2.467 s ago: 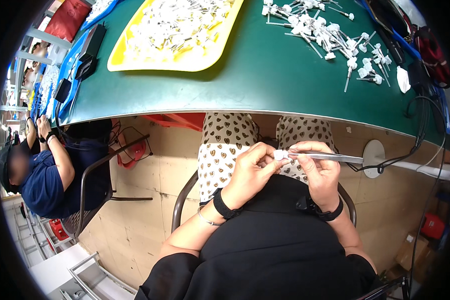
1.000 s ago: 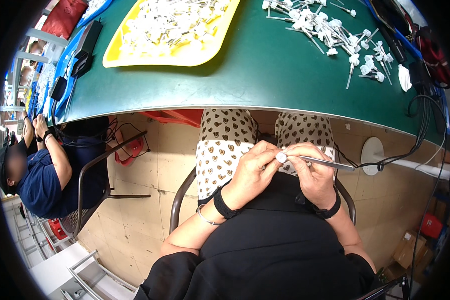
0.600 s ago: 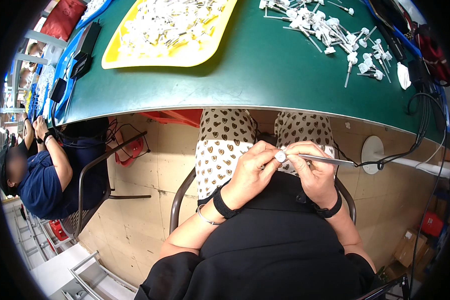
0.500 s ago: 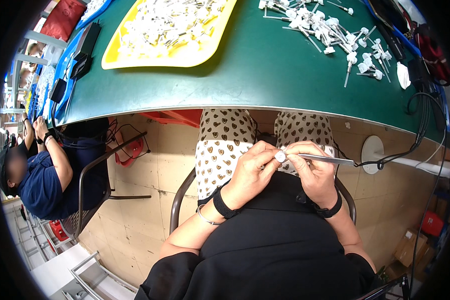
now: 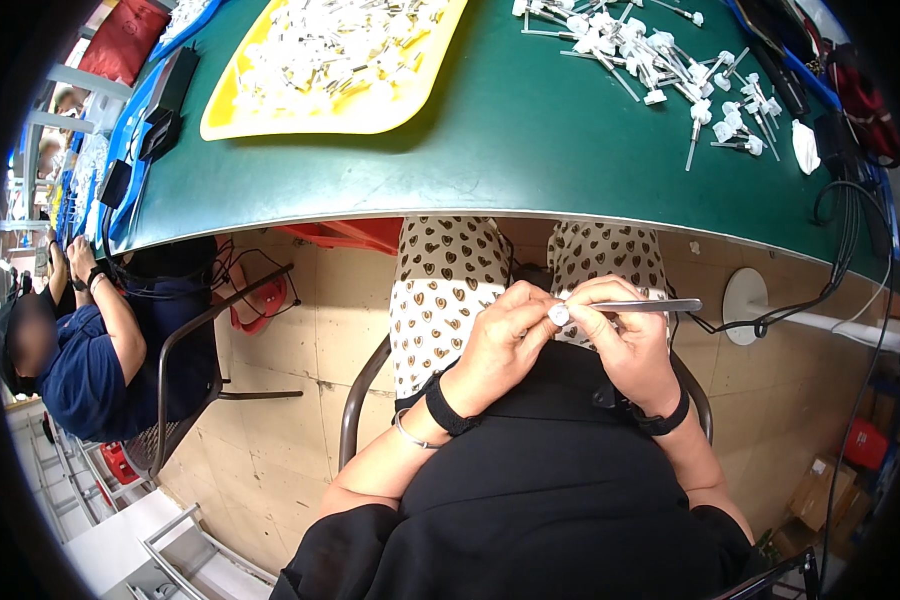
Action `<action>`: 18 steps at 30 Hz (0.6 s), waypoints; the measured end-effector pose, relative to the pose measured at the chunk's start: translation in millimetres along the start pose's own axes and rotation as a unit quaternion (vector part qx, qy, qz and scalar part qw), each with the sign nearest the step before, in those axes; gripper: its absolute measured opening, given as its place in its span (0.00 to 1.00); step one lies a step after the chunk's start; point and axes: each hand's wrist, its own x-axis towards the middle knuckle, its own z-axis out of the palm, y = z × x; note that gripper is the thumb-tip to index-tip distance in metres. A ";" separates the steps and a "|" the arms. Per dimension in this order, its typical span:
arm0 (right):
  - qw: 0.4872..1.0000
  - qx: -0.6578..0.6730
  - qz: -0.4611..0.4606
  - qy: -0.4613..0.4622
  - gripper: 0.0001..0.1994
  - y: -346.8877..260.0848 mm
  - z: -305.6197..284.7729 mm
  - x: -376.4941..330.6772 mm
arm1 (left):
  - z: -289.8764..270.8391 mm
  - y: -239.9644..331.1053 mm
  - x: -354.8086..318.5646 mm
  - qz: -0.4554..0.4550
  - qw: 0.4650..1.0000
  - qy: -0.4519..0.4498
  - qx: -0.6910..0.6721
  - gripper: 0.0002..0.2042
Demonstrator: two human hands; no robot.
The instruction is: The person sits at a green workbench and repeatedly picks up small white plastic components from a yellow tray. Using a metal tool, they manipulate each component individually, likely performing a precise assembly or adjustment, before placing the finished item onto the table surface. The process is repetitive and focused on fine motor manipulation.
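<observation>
Above my lap, my left hand [image 5: 508,338] pinches a small white plastic piece [image 5: 559,315] with a round end turned up. Right beside it, my right hand [image 5: 628,350] is closed round slim silver metal tweezers [image 5: 665,306]. Their rounded back end sticks out to the right, while the tips are hidden by my fingers at the white piece. Both hands nearly touch at the fingertips. Whatever else of the white piece there is lies behind my left fingers.
Ahead, the green table [image 5: 370,185] carries a yellow tray [image 5: 320,128] heaped with small white-and-metal parts. More white-capped parts with thin stems [image 5: 660,65] lie loose at the right. Black cables [image 5: 850,230] hang at the right edge. A co-worker [image 5: 100,360] sits at the left.
The back end of the tweezers has swung slightly upward and toward me, so they lie nearly level. My hands stay in almost the same place, still on the white piece.
</observation>
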 end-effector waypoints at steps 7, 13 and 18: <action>0.990 0.125 0.017 0.067 0.05 11.2 7.6 -6.9 | -0.1 3.3 2.6 -0.013 1.000 0.006 -0.013 0.04; 0.995 0.071 0.002 0.065 0.04 6.3 8.7 -3.4 | -0.5 1.5 2.3 -0.003 1.000 0.008 -0.004 0.05; 0.996 0.055 -0.018 0.063 0.03 7.8 9.1 -2.8 | -0.4 4.1 2.1 -0.015 1.000 0.006 -0.002 0.04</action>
